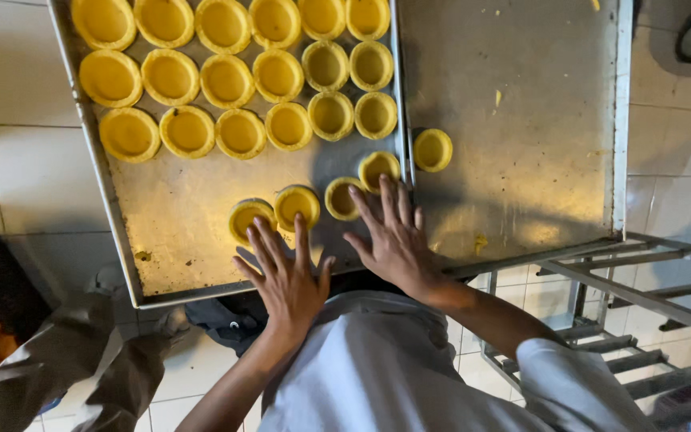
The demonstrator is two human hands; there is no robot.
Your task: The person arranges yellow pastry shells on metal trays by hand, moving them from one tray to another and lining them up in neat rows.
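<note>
Four yellow tart shells (296,204) lie in a loose arc near the front of the left metal baking tray (177,232), apart from the three packed rows of tart shells (225,80) at its far end. The left hand (288,280) is spread flat with fingers wide, holding nothing, its fingertips (259,232) touching the near edges of the two leftmost shells in the arc. The right hand (393,240) is likewise open and flat, empty, its fingertips at the shell (340,198) just left of the seam where the two trays meet.

A broad bare strip of tray lies between the arc and the packed rows, and more to the left of the arc up to the raised rim. The right baking tray (521,160) is almost wholly bare; one lone tart shell (432,150) sits at its left edge beside the raised seam, and a few yellow crumbs (480,240) lie near its front.

A metal rack (625,320) stands lower right over the white tiled floor (25,168). Grey trouser legs (65,360) of another person show lower left.
</note>
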